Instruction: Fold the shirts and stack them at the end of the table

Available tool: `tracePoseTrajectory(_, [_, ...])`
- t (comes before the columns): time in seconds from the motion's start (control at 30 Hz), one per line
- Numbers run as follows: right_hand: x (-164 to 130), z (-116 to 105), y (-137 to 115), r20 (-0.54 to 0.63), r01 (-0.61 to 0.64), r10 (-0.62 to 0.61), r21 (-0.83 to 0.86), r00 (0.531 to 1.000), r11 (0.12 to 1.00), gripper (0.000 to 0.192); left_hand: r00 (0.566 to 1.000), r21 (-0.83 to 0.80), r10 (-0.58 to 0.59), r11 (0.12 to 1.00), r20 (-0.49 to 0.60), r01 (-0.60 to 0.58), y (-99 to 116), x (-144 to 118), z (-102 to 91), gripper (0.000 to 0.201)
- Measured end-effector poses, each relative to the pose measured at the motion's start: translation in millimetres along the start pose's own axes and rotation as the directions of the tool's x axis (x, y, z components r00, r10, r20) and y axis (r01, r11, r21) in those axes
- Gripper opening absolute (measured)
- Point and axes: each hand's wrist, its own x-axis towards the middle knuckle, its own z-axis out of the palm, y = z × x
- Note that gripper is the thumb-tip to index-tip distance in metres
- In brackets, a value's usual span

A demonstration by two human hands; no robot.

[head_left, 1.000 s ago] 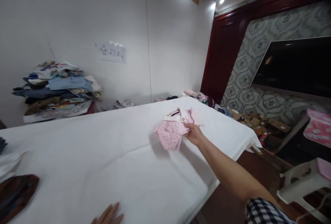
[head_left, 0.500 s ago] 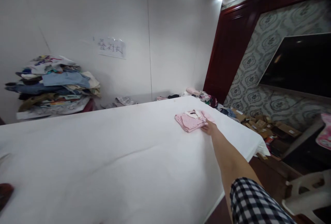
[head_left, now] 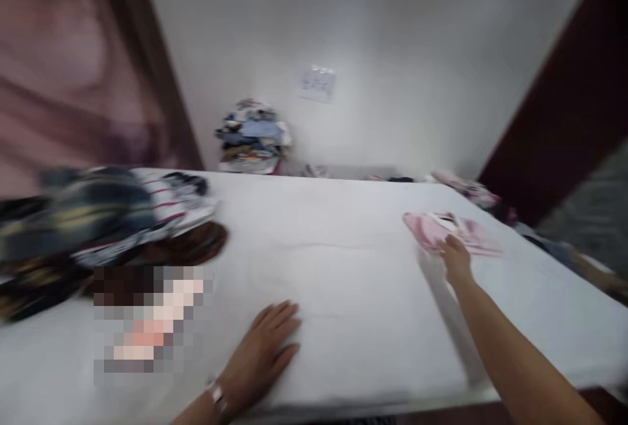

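Observation:
A folded pink shirt (head_left: 481,237) with a white collar lies toward the right end of the white-covered table (head_left: 333,288). My right hand (head_left: 457,260) reaches out to its near edge, fingers extended onto the cloth below the collar; motion blur softens their outline. Closer to me, my left hand (head_left: 267,353) rests palm down on the white cover, its fingers stretched out and thumb apart, holding nothing. A bracelet circles the left wrist.
A blurred heap of clothes (head_left: 103,209), with plaid, striped and brown pieces, covers the table's left end. Beside it is a pixelated patch. Behind the table stand a clothes stack (head_left: 255,137) and more garments (head_left: 464,186). A paper sign (head_left: 316,84) hangs on the wall.
The view has swung left, bringing in the clothes heap and my left hand. My right hand now sits farther left on the pink shirt, below its collar rather than at its right corner.

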Motion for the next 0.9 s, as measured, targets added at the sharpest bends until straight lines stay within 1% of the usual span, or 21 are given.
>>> tracePoseTrajectory(0.03, [-9, 13, -3, 0.025, -0.034, 0.032, 0.064, 0.999, 0.997, 0.056, 0.998, -0.04, -0.039, 0.998, 0.052, 0.041, 7, 2, -6.1, 0.034])
tracePoseTrajectory(0.1, [-28, 41, -13, 0.182, -0.056, 0.036, 0.108, 0.983, 0.993, 0.052, 0.989, -0.117, -0.102, 0.986, 0.109, 0.115, 14, 3, -12.3, 0.033])
tracePoseTrajectory(0.13, [-40, 55, -21, 0.28, -0.044, 0.011, 0.109, 0.96, 0.993, 0.049, 0.985, -0.152, -0.114, 0.979, 0.127, 0.133, 16, 3, -13.0, 0.034])
tracePoseTrajectory(0.17, [-54, 69, -30, 0.382, -0.017, -0.022, 0.098, 0.924, 0.995, 0.046, 0.983, -0.181, -0.125, 0.972, 0.135, 0.148, 16, 2, -12.8, 0.035])
tracePoseTrajectory(0.2, [-69, 83, -40, 0.478, 0.02, -0.058, 0.084, 0.877, 0.996, 0.043, 0.981, -0.207, -0.13, 0.966, 0.142, 0.157, 17, 0, -12.1, 0.036])
tracePoseTrajectory(0.27, [-105, 108, -63, 0.646, 0.105, -0.125, 0.069, 0.753, 0.992, 0.037, 0.98, -0.25, -0.135, 0.954, 0.143, 0.168, 17, -3, -10.9, 0.036])
tracePoseTrajectory(0.33, [-141, 129, -84, 0.782, 0.188, -0.185, 0.088, 0.596, 0.978, 0.036, 0.982, -0.28, -0.147, 0.944, 0.12, 0.175, 16, -6, -12.0, 0.036])
tracePoseTrajectory(0.37, [-159, 138, -93, 0.83, 0.232, -0.217, 0.109, 0.514, 0.967, 0.037, 0.983, -0.286, -0.16, 0.941, 0.091, 0.18, 13, -7, -14.1, 0.035])
tracePoseTrajectory(0.43, [-188, 153, -105, 0.887, 0.322, -0.271, 0.15, 0.374, 0.935, 0.041, 0.976, -0.265, -0.218, 0.941, -0.007, 0.208, 2, -9, -22.1, 0.032])
tracePoseTrajectory(0.47, [-200, 159, -107, 0.901, 0.368, -0.293, 0.167, 0.32, 0.915, 0.042, 0.963, -0.239, -0.26, 0.941, -0.063, 0.238, -7, -10, -28.2, 0.031])
tracePoseTrajectory(0.5, [-209, 164, -107, 0.908, 0.413, -0.314, 0.183, 0.277, 0.892, 0.043, 0.944, -0.206, -0.308, 0.937, -0.117, 0.28, -18, -12, -35.8, 0.031])
tracePoseTrajectory(0.53, [-216, 168, -105, 0.908, 0.454, -0.338, 0.2, 0.246, 0.868, 0.042, 0.918, -0.172, -0.362, 0.927, -0.163, 0.335, -32, -15, -44.7, 0.031])
tracePoseTrajectory(0.57, [-222, 172, -101, 0.901, 0.491, -0.369, 0.222, 0.227, 0.843, 0.041, 0.885, -0.136, -0.421, 0.906, -0.198, 0.401, -47, -18, -54.8, 0.031])
tracePoseTrajectory(0.6, [-225, 175, -97, 0.887, 0.522, -0.408, 0.248, 0.216, 0.816, 0.04, 0.843, -0.098, -0.488, 0.872, -0.224, 0.479, -63, -22, -65.7, 0.032])
tracePoseTrajectory(0.67, [-228, 180, -86, 0.845, 0.575, -0.493, 0.303, 0.207, 0.76, 0.038, 0.734, -0.028, -0.624, 0.767, -0.268, 0.641, -97, -31, -88.8, 0.03])
tracePoseTrajectory(0.73, [-229, 183, -76, 0.816, 0.601, -0.542, 0.333, 0.203, 0.727, 0.037, 0.618, 0.017, -0.718, 0.648, -0.32, 0.762, -127, -41, -110.7, 0.029])
tracePoseTrajectory(0.77, [-228, 183, -73, 0.812, 0.605, -0.548, 0.337, 0.202, 0.722, 0.037, 0.57, 0.029, -0.746, 0.599, -0.344, 0.8, -140, -46, -120.6, 0.028])
tracePoseTrajectory(0.8, [-228, 183, -71, 0.812, 0.607, -0.547, 0.335, 0.202, 0.721, 0.036, 0.532, 0.036, -0.764, 0.56, -0.365, 0.828, -152, -50, -129.4, 0.028])
tracePoseTrajectory(0.9, [-229, 183, -69, 0.82, 0.609, -0.532, 0.317, 0.209, 0.727, 0.036, 0.443, 0.053, -0.795, 0.465, -0.415, 0.884, -176, -54, -150.1, 0.03])
